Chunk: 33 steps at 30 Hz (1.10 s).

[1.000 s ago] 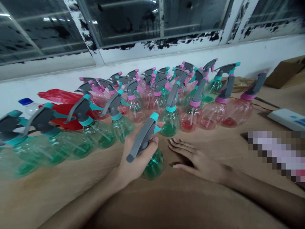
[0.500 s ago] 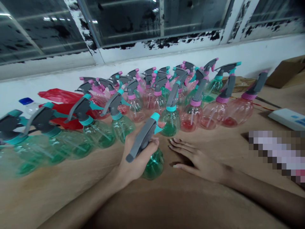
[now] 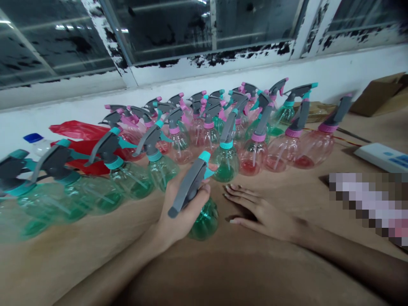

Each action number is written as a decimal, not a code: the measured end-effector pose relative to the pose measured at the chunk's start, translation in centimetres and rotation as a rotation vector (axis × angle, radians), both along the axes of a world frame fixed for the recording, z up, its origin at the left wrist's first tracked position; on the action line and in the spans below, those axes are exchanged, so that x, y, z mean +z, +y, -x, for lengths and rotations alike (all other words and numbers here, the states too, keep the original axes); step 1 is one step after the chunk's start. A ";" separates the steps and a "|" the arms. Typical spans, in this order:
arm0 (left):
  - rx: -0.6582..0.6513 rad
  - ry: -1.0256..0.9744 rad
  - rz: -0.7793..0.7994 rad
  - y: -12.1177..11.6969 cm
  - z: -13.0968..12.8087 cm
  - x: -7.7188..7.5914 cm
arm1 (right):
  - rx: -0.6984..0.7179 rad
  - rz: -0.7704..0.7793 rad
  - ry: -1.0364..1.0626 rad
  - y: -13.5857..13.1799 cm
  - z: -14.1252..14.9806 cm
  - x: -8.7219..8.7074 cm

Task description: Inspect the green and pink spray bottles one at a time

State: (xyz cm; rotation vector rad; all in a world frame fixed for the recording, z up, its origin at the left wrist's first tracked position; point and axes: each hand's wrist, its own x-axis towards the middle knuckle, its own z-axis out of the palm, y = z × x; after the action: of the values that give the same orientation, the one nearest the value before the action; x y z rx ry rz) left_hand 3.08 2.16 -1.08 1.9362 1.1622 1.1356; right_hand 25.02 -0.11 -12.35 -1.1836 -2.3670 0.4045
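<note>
My left hand [image 3: 181, 208] is closed around the neck of a green spray bottle [image 3: 205, 221], which stands on the brown table [image 3: 267, 267]. Its grey trigger head with a turquoise nozzle shows above my fingers; the neck is hidden by them. To the right of that bottle, my right hand [image 3: 255, 208] rests on the table with its fingers stretched out, holding nothing. Just beyond the hands stand another green spray bottle [image 3: 225, 165] with a turquoise collar and a pink spray bottle [image 3: 253, 159] with a pink collar.
Several more green spray bottles [image 3: 130, 180] line the left, with many pink ones behind. A red plastic bag [image 3: 81, 129] and a blue-capped bottle [image 3: 40, 144] lie at the left. To the right are a white device [image 3: 382, 155], a cardboard box [image 3: 376, 95] and a pixelated patch.
The whole view has shifted slightly, so things appear a little further left. My left hand keeps its grip on the spray bottle, and my right hand stays flat on the table.
</note>
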 end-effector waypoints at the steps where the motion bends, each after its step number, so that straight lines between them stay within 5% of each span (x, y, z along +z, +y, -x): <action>1: -0.004 0.011 -0.007 0.0 -0.1 -0.1 | 0.005 -0.004 0.012 0.1 0.0 -0.1; 12: -0.004 0.034 -0.051 0.0 -0.3 0.0 | 0.002 -0.013 0.023 0.0 0.1 -0.3; 25: 0.011 -0.007 -0.073 0.1 -0.3 -0.7 | -0.171 -0.116 0.098 -2.8 5.6 5.6; 33: -0.086 -0.097 -0.070 0.7 -0.1 -0.8 | -0.359 -0.317 -0.021 -2.3 9.3 6.2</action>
State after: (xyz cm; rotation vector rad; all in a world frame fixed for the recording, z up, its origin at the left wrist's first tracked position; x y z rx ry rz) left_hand 3.15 2.83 -1.85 1.9408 0.9907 1.2245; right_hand 15.73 -2.39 -6.17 -1.4179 -2.0749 -0.1001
